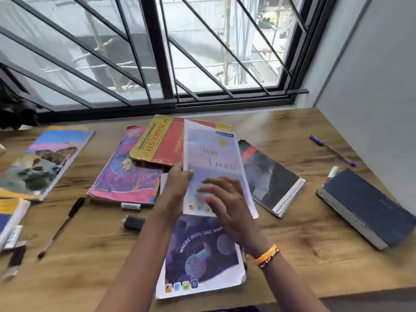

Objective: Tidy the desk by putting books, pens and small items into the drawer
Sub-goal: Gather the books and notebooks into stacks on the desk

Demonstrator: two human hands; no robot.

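On the worktop (pixel 292 233) almost everything still lies loose, so the tidying looks barely begun, and no drawer shows anywhere in the view. The left hand (pixel 179 183) grips the left edge of a pale lilac notebook (pixel 213 158), thumb on the cover, holding it over a purple notebook (pixel 202 255) near the front edge. The right hand (pixel 227 203) hovers over the lilac cover with fingers spread and relaxed; it is blurred, so whether it touches the cover is hard to say.

Still waiting: a red and yellow book (pixel 162 145) resting on a pink book (pixel 126 176), a mountain-cover book (pixel 42 163) at far left with another book (pixel 11 217) just in front of it, a spiral notebook (pixel 270 176) to the right and a dark hardback (pixel 364 206) beyond that. Pens are out too, a black pen (pixel 63 224) left and a blue pen (pixel 333 150) far right. Small items remain: a black block (pixel 134 222), a white tube (pixel 131 206), and a small white thing (pixel 333 172) by the hardback.

The likely step is gathering books into one pile for carrying.
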